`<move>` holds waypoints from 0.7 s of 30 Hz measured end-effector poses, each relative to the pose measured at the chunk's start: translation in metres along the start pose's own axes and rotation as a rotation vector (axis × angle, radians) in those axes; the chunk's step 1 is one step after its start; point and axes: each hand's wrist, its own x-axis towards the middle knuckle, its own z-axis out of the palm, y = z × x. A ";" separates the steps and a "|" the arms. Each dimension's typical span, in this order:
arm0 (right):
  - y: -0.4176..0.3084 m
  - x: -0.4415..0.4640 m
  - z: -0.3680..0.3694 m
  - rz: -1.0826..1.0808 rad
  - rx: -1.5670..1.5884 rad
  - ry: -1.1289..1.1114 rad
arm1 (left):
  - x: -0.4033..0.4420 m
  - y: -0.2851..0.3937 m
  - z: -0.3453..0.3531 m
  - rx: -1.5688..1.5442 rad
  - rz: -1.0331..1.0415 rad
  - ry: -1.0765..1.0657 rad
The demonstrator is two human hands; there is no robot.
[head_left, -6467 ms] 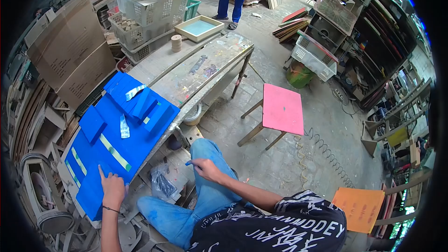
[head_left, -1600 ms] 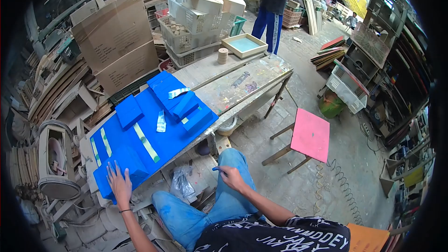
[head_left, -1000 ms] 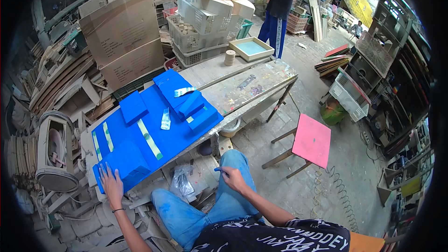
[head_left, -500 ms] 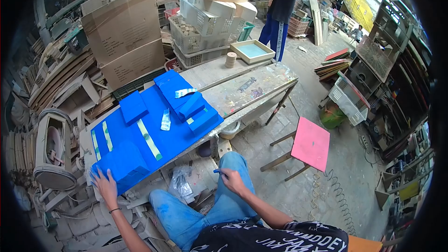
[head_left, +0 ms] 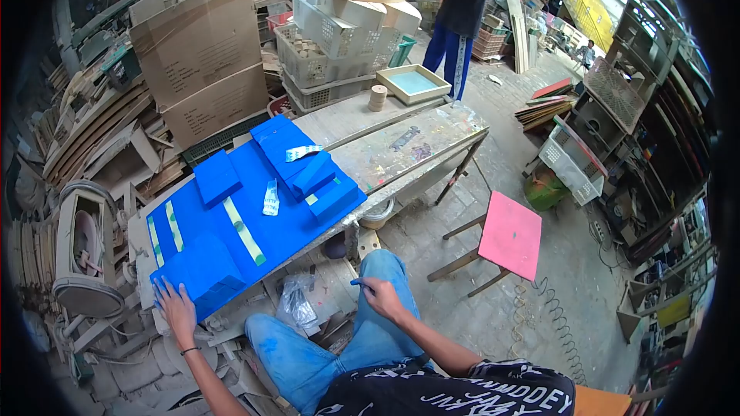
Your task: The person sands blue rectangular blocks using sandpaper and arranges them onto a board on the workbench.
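Note:
My left hand (head_left: 176,310) lies with spread fingers against the near end of a large blue block (head_left: 202,271). This block sits at the near left corner of a blue panel (head_left: 266,243) on the workbench. My right hand (head_left: 379,298) rests over my right knee, fingers closed around a small blue piece (head_left: 358,282) whose kind I cannot make out. Pale tape strips (head_left: 245,233) run across the panel. A smaller blue block (head_left: 217,178), a long blue board (head_left: 284,152) and blue bars (head_left: 334,199) lie farther along, with a crumpled printed strip (head_left: 270,198) between.
On the bench (head_left: 432,137) stand a wooden tray (head_left: 415,83) and a small wooden cylinder (head_left: 378,98). Behind are stacked crates (head_left: 327,62) and a large cardboard sheet (head_left: 202,54). A pink-topped stool (head_left: 510,237) is at right. Another person (head_left: 462,15) stands beyond the bench.
The view shifts slightly. My left hand's fingers move a little on the blue block; my right hand stays over the knee with the small blue piece.

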 end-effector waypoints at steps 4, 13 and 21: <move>-0.004 -0.001 -0.002 0.044 -0.018 -0.025 | 0.003 0.006 0.001 0.020 0.022 -0.024; -0.002 -0.001 0.001 -0.017 0.010 0.033 | 0.001 0.026 0.000 0.007 0.106 -0.032; -0.007 -0.002 -0.001 0.006 0.017 0.025 | -0.002 0.041 -0.005 -0.007 0.155 -0.028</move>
